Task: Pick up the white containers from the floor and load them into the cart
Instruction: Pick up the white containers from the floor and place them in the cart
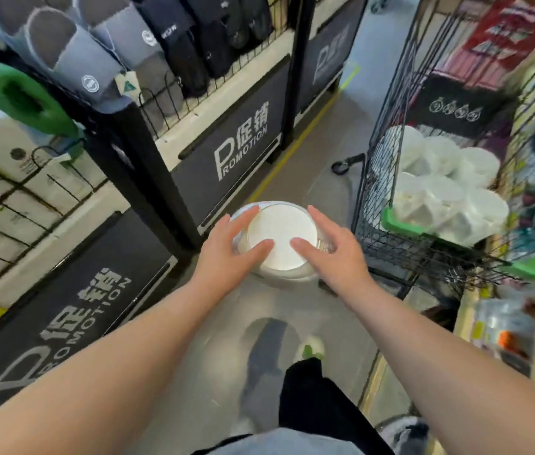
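left hand (226, 249) and right hand (333, 249) hold a white container (281, 239) beside the cart (402, 224).

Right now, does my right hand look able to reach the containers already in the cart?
Probably yes, once freed. The right hand and left hand hold a white container; the cart stands beside it, open-topped, with only its wire side to lift over to the containers inside.
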Tool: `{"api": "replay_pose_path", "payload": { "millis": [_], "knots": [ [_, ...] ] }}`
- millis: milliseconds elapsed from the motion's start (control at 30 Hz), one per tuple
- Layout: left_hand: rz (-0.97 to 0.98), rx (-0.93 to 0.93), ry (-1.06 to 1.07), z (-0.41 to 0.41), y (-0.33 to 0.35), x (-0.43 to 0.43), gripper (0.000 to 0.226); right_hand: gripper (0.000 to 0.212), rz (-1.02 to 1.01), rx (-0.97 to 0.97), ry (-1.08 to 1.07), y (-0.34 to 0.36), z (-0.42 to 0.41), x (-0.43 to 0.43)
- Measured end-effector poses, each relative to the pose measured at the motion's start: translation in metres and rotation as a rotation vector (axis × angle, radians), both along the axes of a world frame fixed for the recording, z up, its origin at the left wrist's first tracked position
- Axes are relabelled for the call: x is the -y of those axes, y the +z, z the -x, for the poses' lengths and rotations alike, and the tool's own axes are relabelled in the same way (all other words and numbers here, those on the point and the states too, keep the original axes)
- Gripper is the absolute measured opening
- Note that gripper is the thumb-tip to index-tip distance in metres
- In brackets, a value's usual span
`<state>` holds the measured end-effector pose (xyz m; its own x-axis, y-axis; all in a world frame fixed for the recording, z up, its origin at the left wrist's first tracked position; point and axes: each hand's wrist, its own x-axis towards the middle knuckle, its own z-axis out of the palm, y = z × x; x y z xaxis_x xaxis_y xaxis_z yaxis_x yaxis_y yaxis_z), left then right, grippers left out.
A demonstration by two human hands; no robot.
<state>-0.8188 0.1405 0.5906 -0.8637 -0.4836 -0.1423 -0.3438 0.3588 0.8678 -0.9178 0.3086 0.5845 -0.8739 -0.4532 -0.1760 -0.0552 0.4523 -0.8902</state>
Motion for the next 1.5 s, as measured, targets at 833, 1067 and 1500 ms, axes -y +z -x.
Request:
{"api": "replay_pose_path", "payload": {
  "millis": [833,1067,1500],
  "knots": [
    [-0.001,-0.168,-0.611,0.453,0.049,-0.104,0.050,0.062,0.122,-0.104,-0.671,0.057,0.324,-0.128],
    [0.030,-0.131,-0.833,0.548,0.042,-0.147,0.053,0.057,0.194,-0.045,-0.877,0.047,0.375,-0.164],
    [-0.074,0.002,-0.739,0.660,-0.021,-0.254,0.046,0.054,0.040,0.086,-0.922,0.005,0.486,-0.260]
  ]
}}
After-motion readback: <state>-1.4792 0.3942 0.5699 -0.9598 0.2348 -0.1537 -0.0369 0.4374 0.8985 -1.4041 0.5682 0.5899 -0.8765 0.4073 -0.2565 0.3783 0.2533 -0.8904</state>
